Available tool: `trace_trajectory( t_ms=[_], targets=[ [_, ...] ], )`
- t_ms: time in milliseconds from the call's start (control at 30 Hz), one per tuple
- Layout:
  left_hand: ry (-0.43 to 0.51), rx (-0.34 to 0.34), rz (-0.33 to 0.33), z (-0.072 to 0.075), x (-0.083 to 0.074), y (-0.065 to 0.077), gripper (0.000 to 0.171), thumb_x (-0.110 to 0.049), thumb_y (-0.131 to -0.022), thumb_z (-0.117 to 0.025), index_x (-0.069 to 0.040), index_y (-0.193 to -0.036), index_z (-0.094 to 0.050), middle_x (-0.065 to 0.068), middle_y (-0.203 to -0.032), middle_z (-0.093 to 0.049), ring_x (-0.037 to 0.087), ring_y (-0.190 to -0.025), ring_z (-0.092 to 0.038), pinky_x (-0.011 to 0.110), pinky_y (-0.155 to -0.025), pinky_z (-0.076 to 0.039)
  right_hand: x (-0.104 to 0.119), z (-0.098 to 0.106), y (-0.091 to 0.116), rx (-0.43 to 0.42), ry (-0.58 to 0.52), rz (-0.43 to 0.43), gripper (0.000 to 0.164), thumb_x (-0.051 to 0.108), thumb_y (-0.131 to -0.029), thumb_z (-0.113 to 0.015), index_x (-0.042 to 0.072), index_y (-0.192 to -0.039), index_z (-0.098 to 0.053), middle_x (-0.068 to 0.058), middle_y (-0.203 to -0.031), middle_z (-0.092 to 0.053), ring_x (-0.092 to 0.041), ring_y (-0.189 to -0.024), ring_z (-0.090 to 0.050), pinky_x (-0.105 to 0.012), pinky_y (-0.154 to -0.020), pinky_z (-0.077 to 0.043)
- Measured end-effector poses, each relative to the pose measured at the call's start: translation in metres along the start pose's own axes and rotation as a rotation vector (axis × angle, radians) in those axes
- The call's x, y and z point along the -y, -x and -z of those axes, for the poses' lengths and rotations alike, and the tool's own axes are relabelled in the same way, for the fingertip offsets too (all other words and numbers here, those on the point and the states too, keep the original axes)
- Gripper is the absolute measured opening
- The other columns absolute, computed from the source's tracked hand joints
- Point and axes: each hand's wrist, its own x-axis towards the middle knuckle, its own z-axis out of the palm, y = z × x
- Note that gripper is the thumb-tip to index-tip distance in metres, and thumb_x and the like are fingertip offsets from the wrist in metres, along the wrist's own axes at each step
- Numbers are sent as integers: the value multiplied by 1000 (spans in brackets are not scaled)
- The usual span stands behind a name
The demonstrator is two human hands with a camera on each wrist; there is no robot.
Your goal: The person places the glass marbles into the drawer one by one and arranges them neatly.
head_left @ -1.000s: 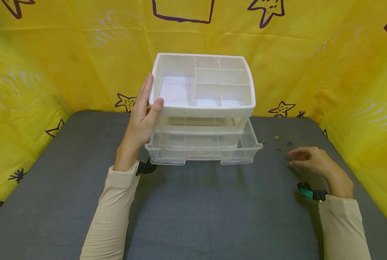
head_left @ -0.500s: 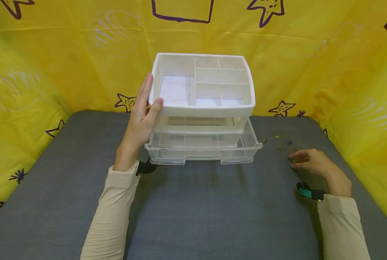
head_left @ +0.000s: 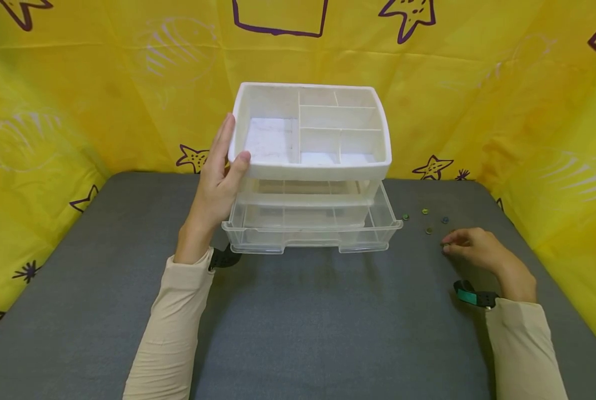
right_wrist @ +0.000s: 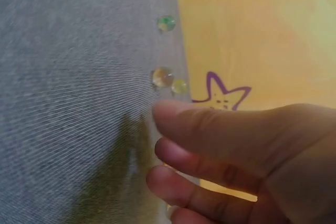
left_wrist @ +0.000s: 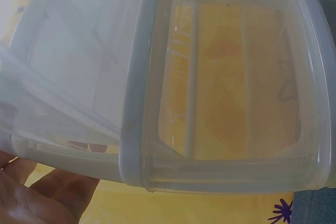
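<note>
A white plastic drawer organizer (head_left: 313, 171) stands mid-table, with a divided top tray and a clear drawer (head_left: 310, 239) pulled out at its base. My left hand (head_left: 217, 183) grips its left side, thumb on the front corner of the top rim; the left wrist view shows the side wall (left_wrist: 136, 103) close up. To the right, my right hand (head_left: 478, 250) has thumb and forefinger around a small dark glass bead (head_left: 445, 245); in the right wrist view the fingers (right_wrist: 176, 153) hide it. Nearby lie a green bead (right_wrist: 166, 23), an amber bead (right_wrist: 163, 77) and a yellow bead (right_wrist: 179, 86).
A grey cloth (head_left: 328, 322) covers the table. Yellow patterned fabric (head_left: 178, 83) hangs behind and along both sides. A blue bead (head_left: 445, 220) lies just beyond the right fingertips.
My right hand has lowered slightly and drifted left, its fingertips closing around a bead that showed between them half a second ago. The left hand and the organizer have stayed put.
</note>
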Motion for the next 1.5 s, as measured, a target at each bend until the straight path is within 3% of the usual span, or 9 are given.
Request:
trace_trajectory(
  t_ms=[133,267,433,667,900,1267,1500],
  targets=[
    [-5,6,-6,0,1,0,63,-11,-103,-50,-13,-159,-20,-2,-167,-14,10,-152,-17,40,-124,-22,4,1,0,-41,4,19,25,18,-97,-64,-2,-109,-71,-19,-100,-74,-40,-96,-67,-50,-83,-53],
    [-17,7,-10,1,1,1,63,-10,-103,-50,-14,-159,-20,-2,-167,-14,10,-152,-17,40,-124,-21,10,1,-1,-84,9,41,28,22,-96,-66,-2,-109,-71,-18,-100,-74,-33,-93,-68,-33,-78,-52],
    [-4,8,8,2,1,2,64,-11,-103,-50,-16,-159,-20,-4,-167,-14,10,-151,-18,43,-123,-24,18,2,-2,-150,-6,69,29,23,-96,-67,-2,-111,-71,-16,-99,-74,-15,-84,-66,-19,-71,-49],
    [-27,7,-2,3,0,2,63,-10,-103,-50,-14,-159,-21,-3,-167,-14,10,-152,-17,40,-124,-21,38,6,-2,-233,-17,132,26,21,-96,-66,1,-112,-71,-15,-101,-74,-20,-86,-66,-17,-69,-49],
    [-38,3,-14,3,1,1,62,-10,-103,-49,-12,-159,-21,-1,-167,-15,9,-152,-17,39,-124,-21,60,11,2,-268,-41,161,25,22,-95,-67,4,-113,-71,-13,-102,-75,11,-78,-55,-16,-68,-49],
    [-38,9,-19,2,1,1,63,-11,-103,-49,-13,-159,-20,-1,-167,-15,10,-152,-17,39,-125,-20,86,15,11,-354,-64,278,19,14,-92,-71,4,-109,-72,-9,-96,-75,14,-79,-54,-5,-71,-45],
    [-43,11,-16,1,0,0,63,-11,-103,-49,-13,-159,-20,-2,-167,-15,10,-152,-16,39,-125,-20,96,13,14,-387,-47,319,18,11,-90,-72,7,-108,-73,-5,-96,-74,13,-82,-54,-5,-73,-45]
  ],
)
